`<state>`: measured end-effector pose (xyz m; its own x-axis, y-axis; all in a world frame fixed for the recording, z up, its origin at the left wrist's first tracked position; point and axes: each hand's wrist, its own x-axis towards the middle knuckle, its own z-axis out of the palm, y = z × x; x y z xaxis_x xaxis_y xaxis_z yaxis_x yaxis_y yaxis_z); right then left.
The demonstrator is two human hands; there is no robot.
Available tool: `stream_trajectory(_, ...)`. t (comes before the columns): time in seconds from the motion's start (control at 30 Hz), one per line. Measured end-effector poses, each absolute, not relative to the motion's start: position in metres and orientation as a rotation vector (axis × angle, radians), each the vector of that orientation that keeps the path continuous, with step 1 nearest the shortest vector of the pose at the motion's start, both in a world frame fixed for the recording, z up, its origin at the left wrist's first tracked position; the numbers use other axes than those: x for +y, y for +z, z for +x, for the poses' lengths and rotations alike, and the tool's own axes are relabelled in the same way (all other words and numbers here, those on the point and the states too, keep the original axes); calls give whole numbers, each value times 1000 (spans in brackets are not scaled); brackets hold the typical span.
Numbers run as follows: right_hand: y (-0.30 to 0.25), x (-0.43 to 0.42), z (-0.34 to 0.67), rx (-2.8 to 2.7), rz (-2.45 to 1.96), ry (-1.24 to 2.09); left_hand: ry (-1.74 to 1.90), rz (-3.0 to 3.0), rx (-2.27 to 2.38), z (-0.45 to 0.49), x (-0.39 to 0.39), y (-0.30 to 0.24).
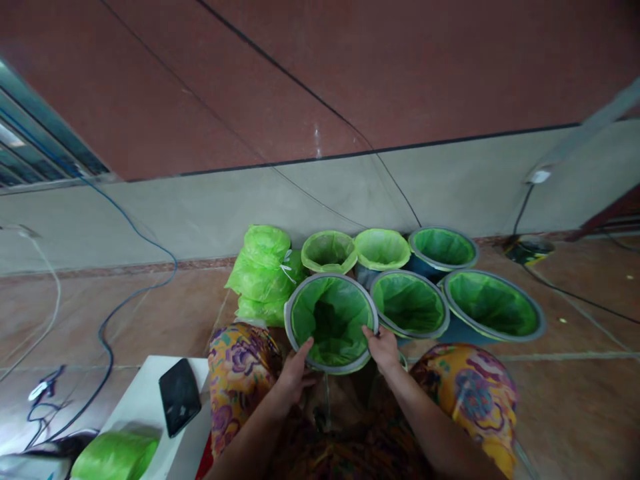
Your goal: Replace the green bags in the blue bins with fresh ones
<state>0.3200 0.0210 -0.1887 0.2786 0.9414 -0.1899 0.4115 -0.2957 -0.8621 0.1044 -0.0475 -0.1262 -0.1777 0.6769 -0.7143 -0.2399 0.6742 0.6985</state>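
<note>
Between my knees stands a round trash bin with a grey rim (291, 291) and a green plastic liner (345, 313) spread inside it. My left hand (295, 375) grips the rim at its lower left, thumb over the edge. At the lower right of the same rim, my right hand (383, 347) is closed on the edge, thumb inside against the liner. The fingers under the rim are partly hidden. Right beside this bin is another lined bin (410, 303), with a wider-looking lined bin (493, 305) further right.
Behind, along the wall, are more lined bins (443, 248). Left of them sits a stack of tied green bags (265, 273). A phone (180, 397) lies on a white stool (137, 387), near a green plastic roll (116, 455). A blue cable (113, 313) crosses the tiled floor.
</note>
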Motion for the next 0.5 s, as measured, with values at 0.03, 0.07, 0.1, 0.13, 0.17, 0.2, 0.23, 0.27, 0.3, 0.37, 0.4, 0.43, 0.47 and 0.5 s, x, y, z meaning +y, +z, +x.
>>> stream_trajectory(0.03, -183, 19, 317, -1184, -1781, 990, 896, 322, 1468, 109, -50, -125)
stream_trajectory(0.07, -175, 17, 315, -1177, -1738, 1027, 977, 293, 1414, 114, -52, -124)
stream_trajectory(0.1, -165, 16, 315, -1205, -1729, 1048, 1064, 274, 1391, 117, -54, -123)
stream_trajectory(0.13, -153, 15, 316, -1258, -1747, 1035, 1138, 263, 1391, 120, -55, -122)
stream_trajectory(0.17, -138, 13, 318, -1343, -1791, 983, 1189, 261, 1401, 121, -57, -120)
stream_trajectory(0.2, -121, 11, 320, -1415, -1859, 842, 1218, 266, 1410, 122, -58, -118)
stream_trajectory(0.23, -104, 7, 322, -1459, -1883, 650, 1228, 281, 1413, 121, -59, -116)
stream_trajectory(0.27, -86, 3, 322, -1508, -1844, 511, 1228, 309, 1411, 120, -60, -113)
stream_trajectory(0.3, -69, -3, 320, -1587, -1752, 478, 1233, 348, 1416, 120, -60, -110)
stream_trajectory(0.37, -44, -17, 308, -1831, -1497, 735, 1248, 458, 1454, 118, -61, -103)
stream_trajectory(0.4, -36, -24, 299, -1944, -1387, 917, 1253, 522, 1484, 118, -61, -99)
stream_trajectory(0.43, -33, -29, 289, -2053, -1303, 1070, 1253, 585, 1516, 117, -61, -95)
stream_trajectory(0.47, -32, -32, 279, -2141, -1262, 1154, 1247, 646, 1545, 117, -62, -92)
stream_trajectory(0.5, -35, -33, 269, -2218, -1259, 1175, 1232, 697, 1569, 116, -62, -88)
